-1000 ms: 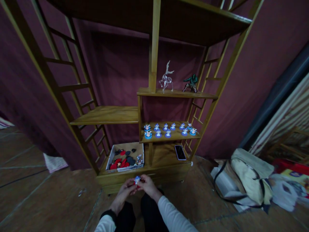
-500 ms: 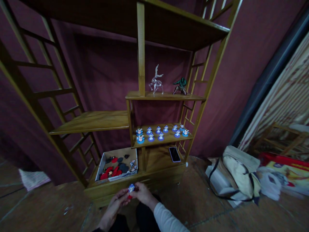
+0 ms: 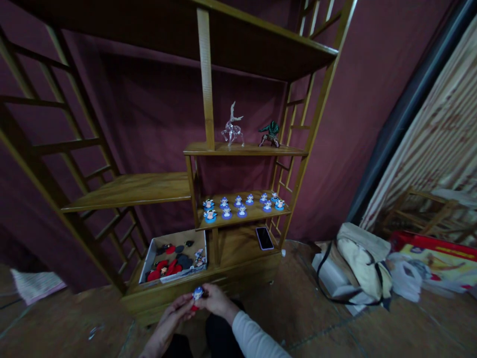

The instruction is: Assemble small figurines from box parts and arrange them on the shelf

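Note:
Low in front of the shelf unit, a small figurine with a blue-purple top and a red base is held between both hands. My left hand closes on its lower left side near the red part. From the right, my right hand grips it with thumb and fingers. Behind the hands, a shallow box holds red and dark pieces and several small figures. Up to the right, several similar figurines on purple or blue round bases stand in two rows on a low shelf.
A phone lies on the bottom board. Above, a clear deer figure and a dark green figure stand on the middle shelf. To the right, a beige bag, a plastic bag and a red-yellow box sit on the floor.
The camera view has turned slightly, so the shelf and the hands appear further left. Both hands still hold the figurine.

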{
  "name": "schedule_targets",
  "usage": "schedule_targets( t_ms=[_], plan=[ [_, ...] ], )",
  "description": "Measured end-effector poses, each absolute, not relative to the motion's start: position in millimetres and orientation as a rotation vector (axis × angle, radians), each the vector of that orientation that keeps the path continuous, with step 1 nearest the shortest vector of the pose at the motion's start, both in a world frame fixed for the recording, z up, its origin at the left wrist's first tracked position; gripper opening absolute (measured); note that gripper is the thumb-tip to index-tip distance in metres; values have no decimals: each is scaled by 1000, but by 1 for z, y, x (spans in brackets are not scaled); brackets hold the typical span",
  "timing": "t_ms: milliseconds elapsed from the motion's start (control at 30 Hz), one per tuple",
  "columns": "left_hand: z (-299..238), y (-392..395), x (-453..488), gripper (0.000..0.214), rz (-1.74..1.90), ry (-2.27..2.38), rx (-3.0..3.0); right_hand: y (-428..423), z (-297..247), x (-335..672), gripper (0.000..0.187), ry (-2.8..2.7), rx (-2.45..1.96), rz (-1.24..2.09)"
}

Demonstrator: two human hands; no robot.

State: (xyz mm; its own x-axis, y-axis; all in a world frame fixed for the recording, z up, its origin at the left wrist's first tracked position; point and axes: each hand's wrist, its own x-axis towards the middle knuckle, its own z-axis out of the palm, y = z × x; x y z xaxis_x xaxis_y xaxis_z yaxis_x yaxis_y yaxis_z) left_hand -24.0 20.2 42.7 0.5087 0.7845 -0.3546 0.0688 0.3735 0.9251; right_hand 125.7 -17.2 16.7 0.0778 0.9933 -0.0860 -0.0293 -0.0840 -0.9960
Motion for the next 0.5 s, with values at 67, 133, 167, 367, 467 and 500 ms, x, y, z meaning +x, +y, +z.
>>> schedule_targets(
  t_ms=[67, 133, 167, 367, 467, 500],
  plan=[
    [44, 16, -23, 38, 574, 915, 1122, -20, 19, 127, 21, -1133, -1309, 1179],
    [47, 10, -22, 37, 614, 906, 1116, -23, 22, 129, 21, -1159, -1303, 1159],
    [48, 7, -22, 38, 635, 896, 1106, -24, 23, 129, 20, -1157, -1284, 1156],
    [45, 5, -24, 43, 695, 860, 1056, -24, 21, 125, 28, -1058, -1164, 1278],
    [38, 8, -28, 46, 723, 839, 990, -23, 17, 123, 33, -969, -1142, 1321],
    [35, 9, -29, 46, 726, 836, 974, -23, 17, 123, 33, -937, -1126, 1334]
  ],
)
